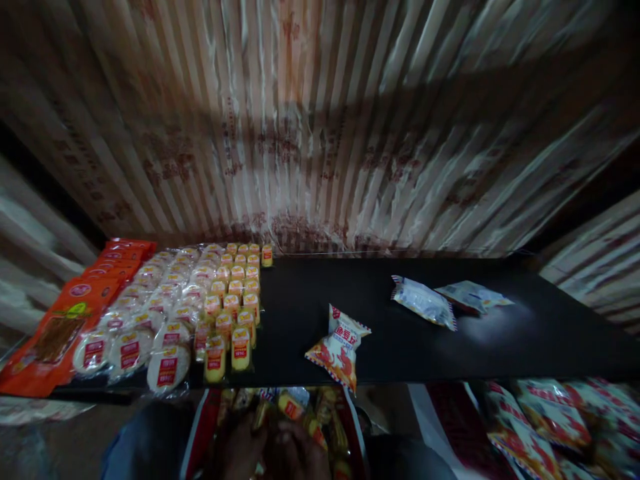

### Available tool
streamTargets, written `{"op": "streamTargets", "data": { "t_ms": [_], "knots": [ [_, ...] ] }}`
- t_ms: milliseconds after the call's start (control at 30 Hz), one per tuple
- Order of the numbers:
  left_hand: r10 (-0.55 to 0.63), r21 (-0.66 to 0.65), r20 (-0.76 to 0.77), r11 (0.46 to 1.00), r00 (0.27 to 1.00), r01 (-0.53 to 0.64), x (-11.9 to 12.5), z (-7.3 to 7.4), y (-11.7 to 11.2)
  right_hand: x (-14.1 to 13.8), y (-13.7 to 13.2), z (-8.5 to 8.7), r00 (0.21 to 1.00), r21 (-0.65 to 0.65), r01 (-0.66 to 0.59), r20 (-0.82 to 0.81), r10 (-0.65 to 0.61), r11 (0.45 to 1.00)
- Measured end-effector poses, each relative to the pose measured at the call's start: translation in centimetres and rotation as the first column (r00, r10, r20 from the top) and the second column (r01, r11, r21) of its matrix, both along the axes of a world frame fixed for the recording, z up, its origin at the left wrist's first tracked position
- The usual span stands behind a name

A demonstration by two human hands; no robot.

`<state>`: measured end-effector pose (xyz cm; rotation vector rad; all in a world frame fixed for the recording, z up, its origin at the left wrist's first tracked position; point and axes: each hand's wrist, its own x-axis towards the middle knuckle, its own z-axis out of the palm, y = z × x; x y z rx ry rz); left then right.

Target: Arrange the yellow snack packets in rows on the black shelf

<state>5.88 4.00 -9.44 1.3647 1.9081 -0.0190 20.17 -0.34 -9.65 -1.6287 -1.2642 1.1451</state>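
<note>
Low at the bottom, my left hand (241, 445) and my right hand (299, 450) reach side by side into a red-and-white box (198, 427) between my knees. Small packaged cakes in yellow wrappers (291, 405) fill the box around my fingers. Beside the left fingertips lies one yellowish packet (261, 415); whether it is gripped cannot be made out. Both hands are dark and blurred, with fingers pointing into the packets. On the black table above, yellow packaged cakes (241, 348) stand in rows.
Round white packaged cakes (169, 368) and orange snack packets (55, 333) cover the table's left. A red-and-white snack bag (341, 343) lies mid-table, with silvery bags (424, 303) farther right. More snack bags (553, 410) sit in a carton at lower right. Striped sheeting (300, 147) hangs behind.
</note>
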Motion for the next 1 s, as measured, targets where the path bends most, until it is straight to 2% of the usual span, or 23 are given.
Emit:
{"op": "streamTargets", "data": {
  "t_ms": [100, 233, 367, 533, 767, 833, 1000],
  "knots": [
    [0.078, -0.034, 0.053, 0.996, 0.996, -0.077, 0.8, 0.5, -0.5, 2.1, 0.5, 1.6, 0.999, -0.012, -0.021, -0.044, 0.020, 1.000],
    [0.136, -0.047, 0.105, 0.990, 0.985, -0.132, 1.3, 1.2, -2.0, 3.7, 0.0, 2.7, 0.992, -0.006, -0.122, 0.021, 0.122, 0.992],
    [0.082, 0.056, 0.073, 0.995, 0.994, -0.086, 0.9, 1.3, -3.8, 3.6, -1.9, 2.3, 0.992, 0.010, -0.102, 0.076, 0.101, 0.995],
    [0.042, 0.124, 0.142, 0.990, 0.989, -0.060, 0.3, 1.0, -5.1, 2.9, -4.0, 1.9, 0.995, 0.041, -0.093, 0.030, 0.091, 0.995],
    [0.011, 0.207, 0.095, 0.978, 0.995, -0.031, 0.2, 1.0, -6.9, 4.0, -4.3, 1.5, 0.997, 0.079, -0.064, 0.058, 0.059, 0.995],
    [-0.007, 0.212, 0.092, 0.977, 0.996, -0.012, 0.0, 0.8, -7.5, 3.9, -4.3, 1.3, 0.999, 0.061, -0.025, 0.034, 0.023, 0.998],
    [-0.087, 0.206, 0.106, 0.976, 0.991, 0.064, -0.1, 0.5, -8.1, 3.7, -4.3, 0.5, 0.996, 0.106, -0.036, 0.088, 0.027, 0.994]
  ]
}}
